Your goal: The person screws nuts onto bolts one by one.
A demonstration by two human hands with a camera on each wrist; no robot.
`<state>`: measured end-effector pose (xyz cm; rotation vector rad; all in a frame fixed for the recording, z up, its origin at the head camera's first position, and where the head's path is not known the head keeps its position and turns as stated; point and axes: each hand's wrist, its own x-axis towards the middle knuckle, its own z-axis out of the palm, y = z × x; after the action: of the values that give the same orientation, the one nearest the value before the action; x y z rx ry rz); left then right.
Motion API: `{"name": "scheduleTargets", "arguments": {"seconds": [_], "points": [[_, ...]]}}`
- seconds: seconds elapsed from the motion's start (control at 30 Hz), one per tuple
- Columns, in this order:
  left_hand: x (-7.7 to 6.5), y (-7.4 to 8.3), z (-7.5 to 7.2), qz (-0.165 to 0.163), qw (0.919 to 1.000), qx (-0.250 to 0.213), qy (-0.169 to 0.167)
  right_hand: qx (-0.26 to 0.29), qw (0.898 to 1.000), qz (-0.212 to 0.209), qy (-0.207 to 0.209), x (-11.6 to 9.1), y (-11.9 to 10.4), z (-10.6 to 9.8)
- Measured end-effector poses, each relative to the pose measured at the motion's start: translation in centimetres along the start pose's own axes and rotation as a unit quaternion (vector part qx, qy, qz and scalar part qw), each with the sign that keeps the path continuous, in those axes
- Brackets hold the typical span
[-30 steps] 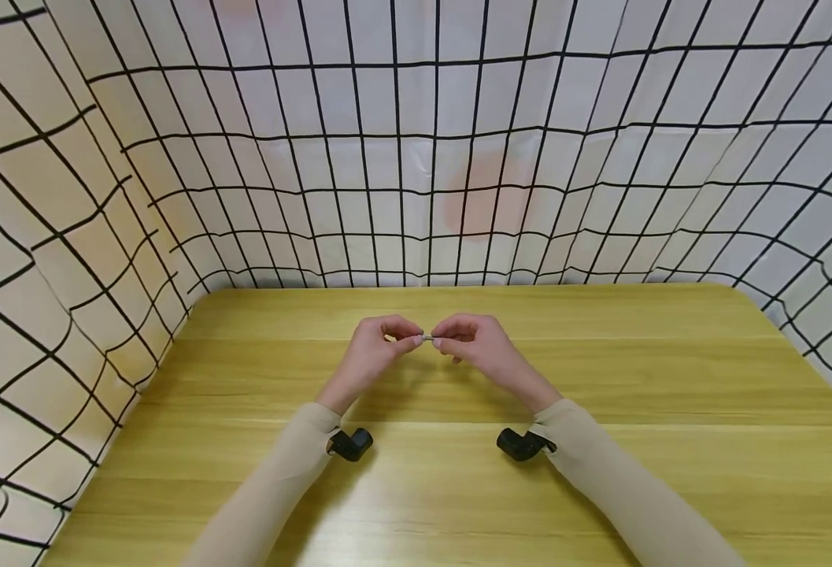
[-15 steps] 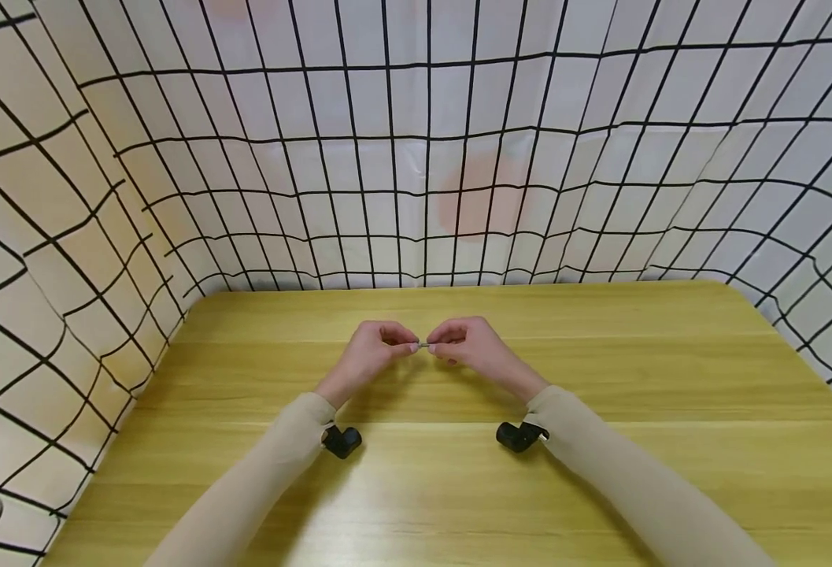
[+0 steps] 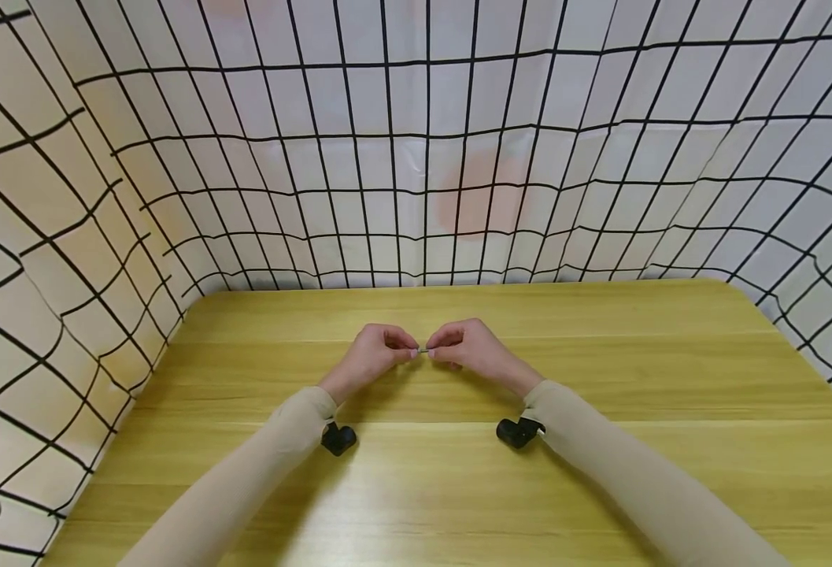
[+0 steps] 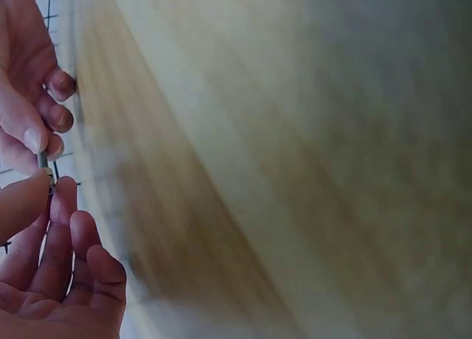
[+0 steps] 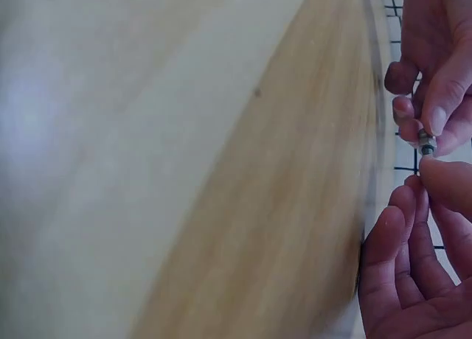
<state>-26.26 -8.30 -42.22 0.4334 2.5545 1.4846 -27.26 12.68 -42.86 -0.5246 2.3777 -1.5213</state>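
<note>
Between both hands, above the table, is a small metal bolt with a nut on the left hand's side. My left hand pinches the nut end between thumb and index finger, its other fingers loosely curled. From the opposite side, my right hand pinches the bolt's shaft with thumb and fingertips. The two sets of fingertips are a short gap apart, and only a sliver of metal shows there in the head view. Fingertips hide most of the bolt and nut.
A wooden table spreads beneath both hands. White sheeting with a black grid rises behind it and along the sides. A black wrist camera sits at the left sleeve and another black camera at the right sleeve.
Both hands, still pinching the bolt and nut, have shifted slightly lower in the head view. The left forearm has swung a little outward. The view itself has moved slightly.
</note>
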Motion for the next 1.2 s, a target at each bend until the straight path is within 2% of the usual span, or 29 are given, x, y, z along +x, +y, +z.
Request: {"name": "scheduleTargets", "arguments": {"seconds": [0.23, 0.5, 0.93, 1.2], "points": [[0.09, 0.06, 0.17, -0.018, 0.9998, 0.004, -0.007, -0.014, 1.0, 0.012, -0.018, -0.01, -0.1, -0.18], [0.37, 0.21, 0.24, -0.022, 0.9992, 0.028, -0.018, -0.042, 0.999, 0.02, -0.015, 0.3, 0.08, -0.07], [0.53, -0.18, 0.29, 0.004, 0.9974, 0.065, -0.031, -0.073, 0.997, 0.035, -0.013, 0.45, -0.29, 0.19], [0.49, 0.02, 0.2, 0.0, 0.9964, 0.077, -0.035, -0.123, 0.992, 0.025, -0.001, 0.49, -0.36, 0.4]]}}
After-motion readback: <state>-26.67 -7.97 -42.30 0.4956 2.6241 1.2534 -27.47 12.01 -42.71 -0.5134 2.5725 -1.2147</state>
